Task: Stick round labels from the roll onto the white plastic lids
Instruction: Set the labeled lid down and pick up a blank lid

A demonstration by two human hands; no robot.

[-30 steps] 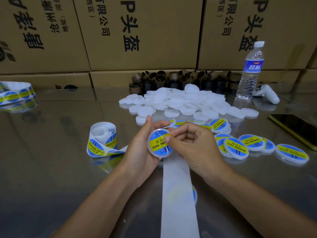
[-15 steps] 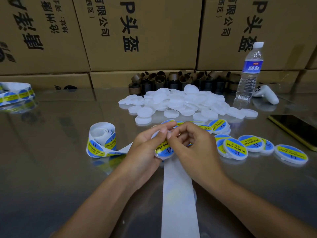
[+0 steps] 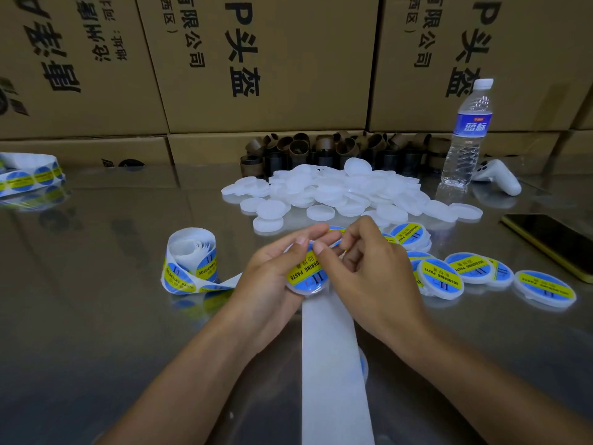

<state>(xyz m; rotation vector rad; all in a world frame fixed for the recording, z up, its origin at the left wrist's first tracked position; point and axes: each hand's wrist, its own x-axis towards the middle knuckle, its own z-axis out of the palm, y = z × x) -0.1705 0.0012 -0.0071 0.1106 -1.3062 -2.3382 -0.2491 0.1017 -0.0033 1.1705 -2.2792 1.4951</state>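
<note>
Lid (image 3: 313, 284) turned, yellow band (image 3: 303, 270) diagonal up-right, left hand (image 3: 271, 281) and right hand (image 3: 375, 277) pinching it

Round label (image 3: 306, 271) on centre lid (image 3: 301, 290): "SOLDERING PASTE", on a yellow band.
Label roll (image 3: 189, 264) and labelled lids (image 3: 444, 277): same wording.
Cardboard boxes (image 3: 288, 101): "头盔", "有限公司", "西区".
Water bottle (image 3: 470, 126): "蓝标".

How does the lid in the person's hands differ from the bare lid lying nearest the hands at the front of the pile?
The held lid carries a blue-and-yellow SOLDERING PASTE label; the bare lid has none. The held lid is tilted, gripped by the left hand and the right hand; the bare lid lies flat on the table, untouched. Both are round, white plastic lids.
</note>
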